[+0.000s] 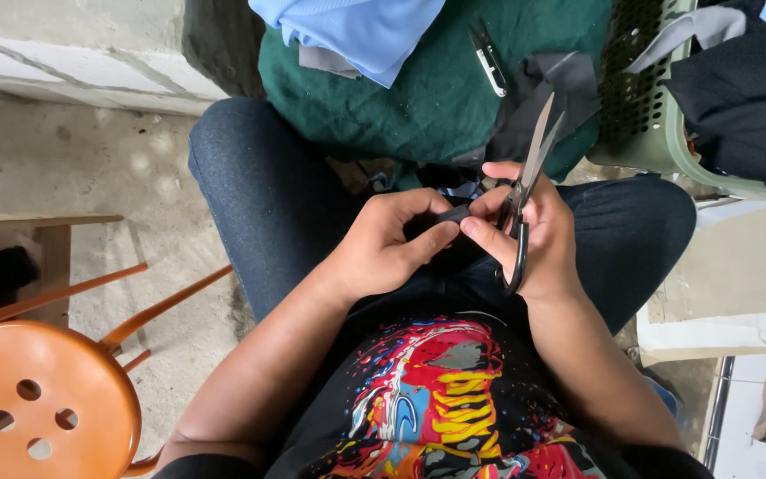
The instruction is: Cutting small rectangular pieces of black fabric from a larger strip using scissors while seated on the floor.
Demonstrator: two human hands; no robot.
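Over the lap, seated on the floor: a person in dark blue jeans and a black shirt with a bright printed front works with both hands close together.
Left hand [381, 248]: fingers curled and pinched closed on a small strip of black fabric [450, 215], thumb pressing it against the forefinger.
Right hand [532, 238]: closed around the black loop handles of a pair of long steel-bladed tailor's scissors [525, 182]; its fingertips also touch the strip's near end.
Scissors: blades slightly parted, points aimed up and away from the body, not yet on the strip.
Black strip: held between the two hands above the thighs, mostly hidden by the fingers; its length cannot be told.
Step in hand, as judged: the piece is being positioned and gripped before a cut.
Next move calls for, as judged: the strip pulled taut, the blades turned down onto it, the left fingers kept out of the blade line.
Ahead of the knees: a dark green cloth [418, 98] with a folded light blue garment [356, 31] on it, a small black-and-silver thread snipper [488, 58] beside that.
Right side: a pale green perforated plastic basket [644, 115] holding dark clothing.
Left side: a round orange metal stool [42, 399] with holes in its seat.
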